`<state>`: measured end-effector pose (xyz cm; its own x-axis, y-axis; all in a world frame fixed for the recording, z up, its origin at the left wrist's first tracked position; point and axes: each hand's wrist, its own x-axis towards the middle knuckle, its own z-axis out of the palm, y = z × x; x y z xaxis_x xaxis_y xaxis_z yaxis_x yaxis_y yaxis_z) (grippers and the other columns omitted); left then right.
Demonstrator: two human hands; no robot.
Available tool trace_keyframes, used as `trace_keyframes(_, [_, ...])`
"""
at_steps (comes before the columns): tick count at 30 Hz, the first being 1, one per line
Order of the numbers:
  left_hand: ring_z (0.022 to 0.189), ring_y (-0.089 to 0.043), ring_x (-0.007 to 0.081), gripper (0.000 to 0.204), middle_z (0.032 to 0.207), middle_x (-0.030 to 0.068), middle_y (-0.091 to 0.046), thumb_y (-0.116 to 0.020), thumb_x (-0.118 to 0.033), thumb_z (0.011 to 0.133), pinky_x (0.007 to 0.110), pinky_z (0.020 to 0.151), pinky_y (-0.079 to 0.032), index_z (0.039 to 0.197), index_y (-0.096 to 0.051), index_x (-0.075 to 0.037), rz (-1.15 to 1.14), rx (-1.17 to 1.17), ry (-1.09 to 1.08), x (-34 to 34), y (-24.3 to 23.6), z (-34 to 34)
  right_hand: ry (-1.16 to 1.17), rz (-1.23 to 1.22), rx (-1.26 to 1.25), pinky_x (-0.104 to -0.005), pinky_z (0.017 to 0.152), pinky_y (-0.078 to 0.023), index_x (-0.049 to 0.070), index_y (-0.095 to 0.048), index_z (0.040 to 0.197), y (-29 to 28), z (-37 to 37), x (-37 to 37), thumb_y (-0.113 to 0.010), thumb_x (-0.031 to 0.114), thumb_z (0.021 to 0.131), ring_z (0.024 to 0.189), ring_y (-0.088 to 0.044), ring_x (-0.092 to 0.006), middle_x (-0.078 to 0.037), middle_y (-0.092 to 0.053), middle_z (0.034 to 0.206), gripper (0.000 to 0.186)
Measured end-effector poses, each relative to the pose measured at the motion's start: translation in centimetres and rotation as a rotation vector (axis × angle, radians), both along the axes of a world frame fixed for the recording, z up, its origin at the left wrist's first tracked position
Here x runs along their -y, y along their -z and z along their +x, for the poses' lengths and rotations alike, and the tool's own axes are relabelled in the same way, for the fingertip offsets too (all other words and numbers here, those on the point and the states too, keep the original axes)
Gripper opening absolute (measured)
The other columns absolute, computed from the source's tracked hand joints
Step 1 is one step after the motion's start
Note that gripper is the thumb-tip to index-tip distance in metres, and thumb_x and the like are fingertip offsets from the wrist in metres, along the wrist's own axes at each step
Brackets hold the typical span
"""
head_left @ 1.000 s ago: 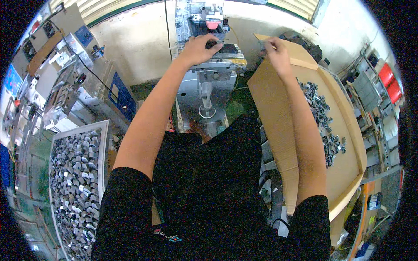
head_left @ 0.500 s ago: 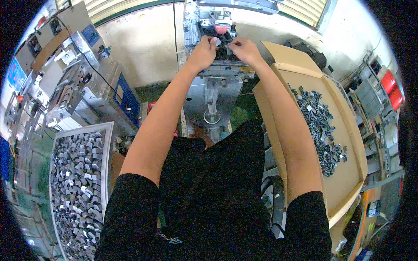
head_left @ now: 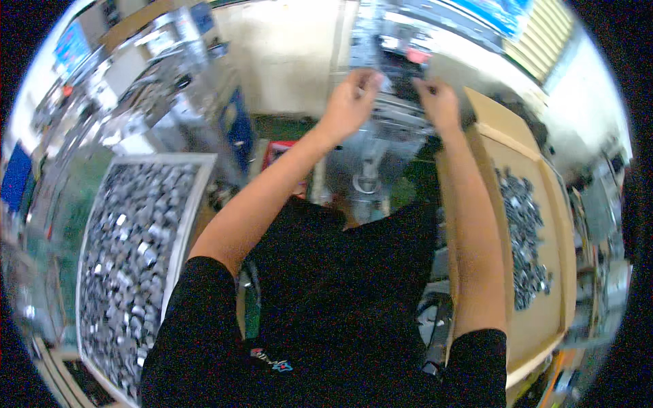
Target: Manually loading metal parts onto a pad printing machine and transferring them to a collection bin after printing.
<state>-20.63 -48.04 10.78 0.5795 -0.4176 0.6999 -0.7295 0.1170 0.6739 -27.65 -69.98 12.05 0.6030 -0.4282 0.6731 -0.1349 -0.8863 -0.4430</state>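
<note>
My left hand (head_left: pixel 352 103) is raised in front of the machine (head_left: pixel 398 112), left of its dark working area. Its fingers are curled together, and whatever they may hold is hidden by blur. Close to the machine's right side is my right hand (head_left: pixel 440 103), with thumb and fingers drawn together toward the machine; I cannot make out anything between them. A red-pink part (head_left: pixel 416 56) sits on the machine above and between both hands. Small dark shapes around it are too smeared to name.
A light-rimmed tray (head_left: pixel 209 177) full of curved grey metal pieces (head_left: pixel 136 251) stands at the left. On the right lies an open cardboard box (head_left: pixel 554 272) with a heap of small dark metal parts (head_left: pixel 522 238). A blue-panelled metal cabinet (head_left: pixel 238 126) stands behind the tray.
The view has swung, so the scene sits farther right and is blurred. My hands have moved apart, the left one drawing back from the machine's working area.
</note>
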Motion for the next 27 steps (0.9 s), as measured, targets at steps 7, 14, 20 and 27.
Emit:
trace_keyframes(7, [0.101, -0.064, 0.0278, 0.032, 0.106, 0.0207, -0.066, -0.048, -0.024, 0.102, 0.037, 0.089, -0.048, 0.118, -0.061, 0.000, 0.087, 0.043, -0.251, -19.7, 2.7, -0.9, -0.032, -0.304, 0.058, -0.0413, 0.087, -0.051, 0.004, -0.070, 0.111, 2.4, -2.2, 2.1, -0.061, 0.038, 0.094, 0.094, -0.067, -0.0351, -0.020, -0.070, 0.104, 0.040])
trace_keyframes(14, [0.075, -0.057, 0.0164, 0.060, 0.085, 0.0088, -0.065, -0.043, -0.053, 0.101, 0.031, 0.072, -0.047, 0.105, -0.066, 0.002, 0.198, -0.459, -0.817, -42.0, 1.0, -0.7, -0.117, -0.201, 0.205, -0.0401, 0.098, -0.044, 0.004, -0.056, 0.133, 5.9, -4.1, -0.2, -0.058, 0.026, 0.098, 0.109, -0.061, -0.0320, -0.017, -0.065, 0.120, 0.042])
trace_keyframes(20, [0.086, -0.063, 0.0112, 0.046, 0.097, 0.0083, -0.071, -0.063, -0.038, 0.095, 0.025, 0.073, -0.050, 0.115, -0.066, 0.003, 0.221, -0.346, -0.924, -53.0, 1.5, -2.9, -0.042, -0.566, 0.121, -0.0446, 0.111, -0.032, 0.004, -0.047, 0.141, 7.5, -6.9, -3.2, -0.051, 0.024, 0.101, 0.132, -0.042, -0.0338, -0.015, -0.048, 0.143, 0.044])
trace_keyframes(27, [0.088, -0.069, 0.0219, 0.047, 0.101, 0.0143, -0.072, -0.076, -0.035, 0.079, 0.034, 0.084, -0.052, 0.112, -0.070, -0.002, 0.578, -0.333, -1.105, -61.6, 6.6, -3.4, -0.103, -0.527, 0.093, -0.0470, 0.114, -0.027, 0.005, -0.044, 0.143, 7.4, -7.5, -2.9, -0.050, 0.024, 0.101, 0.136, -0.038, -0.0355, -0.015, -0.046, 0.145, 0.047])
